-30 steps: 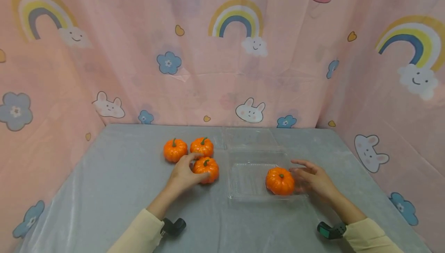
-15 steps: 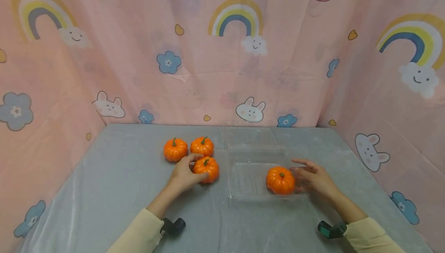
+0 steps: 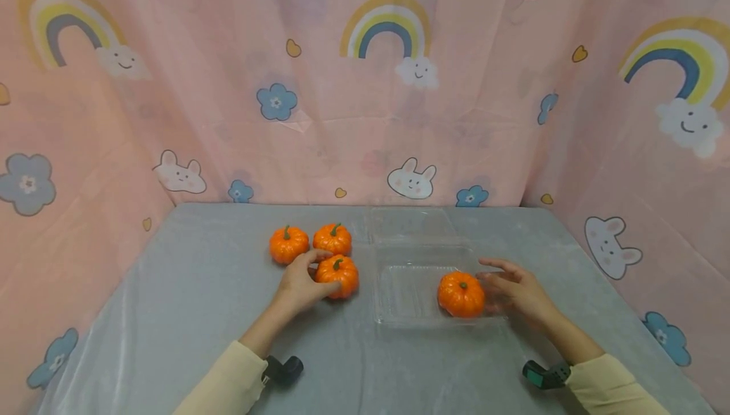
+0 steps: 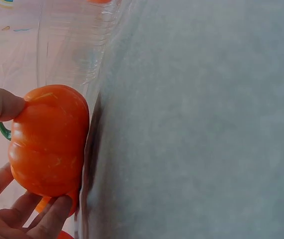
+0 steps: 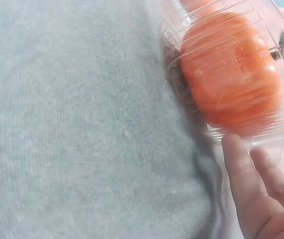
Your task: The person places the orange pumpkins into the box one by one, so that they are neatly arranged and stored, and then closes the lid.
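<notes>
My left hand (image 3: 301,283) holds a small orange pumpkin (image 3: 338,277) with a green stem, just left of a clear plastic clamshell box (image 3: 399,321). In the left wrist view its thumb is on one side of that pumpkin (image 4: 50,142) and its fingers are on the other. Inside the box, at its right end, sits another orange pumpkin (image 3: 461,294). The right hand (image 3: 520,291) has its fingers extended against the box's right wall. Seen from the right wrist, fingertips (image 5: 234,149) touch the ribbed plastic beside the boxed pumpkin (image 5: 231,72).
Two more orange pumpkins, one at the left (image 3: 289,245) and one nearer the box (image 3: 332,239), stand behind my left hand. The box's clear lid (image 3: 412,225) lies folded back. A grey cloth covers the table (image 3: 199,313), and a pink printed curtain (image 3: 319,149) surrounds it.
</notes>
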`<state>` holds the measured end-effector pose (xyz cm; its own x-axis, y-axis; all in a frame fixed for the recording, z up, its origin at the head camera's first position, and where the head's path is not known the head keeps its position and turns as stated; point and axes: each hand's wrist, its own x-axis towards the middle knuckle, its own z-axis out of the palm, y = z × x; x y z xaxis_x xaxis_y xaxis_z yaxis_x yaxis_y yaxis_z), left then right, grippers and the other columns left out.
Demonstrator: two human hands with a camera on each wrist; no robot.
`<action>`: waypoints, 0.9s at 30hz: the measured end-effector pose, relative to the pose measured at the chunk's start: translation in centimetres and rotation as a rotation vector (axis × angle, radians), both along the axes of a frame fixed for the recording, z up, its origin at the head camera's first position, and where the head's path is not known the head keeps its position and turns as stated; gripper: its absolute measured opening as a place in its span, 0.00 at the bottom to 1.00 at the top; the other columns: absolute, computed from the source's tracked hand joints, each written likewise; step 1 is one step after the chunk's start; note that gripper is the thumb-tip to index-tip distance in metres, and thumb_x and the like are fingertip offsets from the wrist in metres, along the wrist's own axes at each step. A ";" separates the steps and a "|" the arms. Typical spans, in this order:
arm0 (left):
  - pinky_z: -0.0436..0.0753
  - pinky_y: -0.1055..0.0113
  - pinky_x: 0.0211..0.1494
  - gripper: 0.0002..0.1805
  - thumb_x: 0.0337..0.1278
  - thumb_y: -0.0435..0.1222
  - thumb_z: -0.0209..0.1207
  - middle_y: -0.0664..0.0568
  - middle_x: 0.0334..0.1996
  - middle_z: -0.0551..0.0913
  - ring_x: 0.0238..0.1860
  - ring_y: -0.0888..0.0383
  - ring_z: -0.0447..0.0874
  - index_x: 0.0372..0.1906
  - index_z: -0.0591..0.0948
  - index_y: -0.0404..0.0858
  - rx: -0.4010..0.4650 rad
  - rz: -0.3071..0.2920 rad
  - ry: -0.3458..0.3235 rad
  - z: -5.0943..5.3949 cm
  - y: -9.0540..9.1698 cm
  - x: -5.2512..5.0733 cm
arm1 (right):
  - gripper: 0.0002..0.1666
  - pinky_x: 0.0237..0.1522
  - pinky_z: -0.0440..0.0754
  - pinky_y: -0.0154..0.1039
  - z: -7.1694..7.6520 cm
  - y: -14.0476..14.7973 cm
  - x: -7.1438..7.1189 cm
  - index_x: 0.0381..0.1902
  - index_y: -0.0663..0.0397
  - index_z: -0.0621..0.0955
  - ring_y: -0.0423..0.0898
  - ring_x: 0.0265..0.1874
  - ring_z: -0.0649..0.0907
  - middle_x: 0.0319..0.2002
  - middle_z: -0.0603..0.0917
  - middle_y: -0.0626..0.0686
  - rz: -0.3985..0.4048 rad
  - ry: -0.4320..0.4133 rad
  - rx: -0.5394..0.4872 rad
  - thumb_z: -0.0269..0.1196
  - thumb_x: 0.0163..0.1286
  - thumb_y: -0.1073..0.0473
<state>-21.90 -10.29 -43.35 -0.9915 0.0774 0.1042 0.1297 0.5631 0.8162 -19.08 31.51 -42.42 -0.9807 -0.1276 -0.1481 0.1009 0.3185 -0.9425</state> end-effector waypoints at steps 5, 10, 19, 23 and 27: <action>0.80 0.57 0.49 0.28 0.35 0.42 0.73 0.54 0.48 0.82 0.44 0.54 0.79 0.49 0.80 0.47 -0.006 -0.002 0.003 0.5 -0.1 0.1 | 0.34 0.39 0.86 0.51 0.1 0.0 0.0 0.70 0.62 0.61 0.43 0.42 0.86 0.60 0.75 0.68 0.005 -0.004 -0.011 0.54 0.74 0.50; 0.80 0.58 0.48 0.28 0.35 0.42 0.73 0.54 0.48 0.82 0.43 0.54 0.78 0.50 0.80 0.48 -0.003 -0.004 -0.010 0.8 -0.1 0.3 | 0.35 0.40 0.86 0.50 0.0 0.0 0.0 0.70 0.62 0.61 0.42 0.42 0.85 0.61 0.75 0.68 0.004 -0.011 -0.015 0.54 0.73 0.49; 0.81 0.56 0.49 0.31 0.35 0.42 0.73 0.51 0.50 0.80 0.46 0.51 0.79 0.53 0.79 0.46 -0.017 -0.004 0.035 1.8 0.1 0.9 | 0.34 0.39 0.86 0.51 -0.1 0.0 0.0 0.70 0.61 0.61 0.44 0.43 0.85 0.63 0.71 0.71 0.000 -0.008 -0.002 0.54 0.74 0.49; 0.82 0.58 0.48 0.32 0.35 0.41 0.73 0.51 0.49 0.80 0.46 0.52 0.79 0.53 0.79 0.46 -0.008 -0.009 0.074 2.6 0.2 1.2 | 0.35 0.39 0.86 0.51 -0.2 0.0 -0.1 0.71 0.60 0.61 0.45 0.43 0.85 0.63 0.71 0.72 0.000 -0.009 -0.002 0.54 0.74 0.49; 0.84 0.60 0.46 0.31 0.36 0.38 0.74 0.51 0.48 0.79 0.45 0.53 0.77 0.54 0.79 0.46 0.030 -0.035 0.094 3.5 0.6 1.5 | 0.35 0.39 0.86 0.51 -0.1 0.0 -0.1 0.71 0.61 0.61 0.45 0.43 0.85 0.63 0.71 0.71 -0.004 -0.010 -0.001 0.54 0.74 0.49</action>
<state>-20.41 -9.73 -39.88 -0.9741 0.1073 0.1990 0.2253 0.5326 0.8158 -19.19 31.53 -42.54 -0.9796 -0.1243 -0.1580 0.1116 0.3173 -0.9417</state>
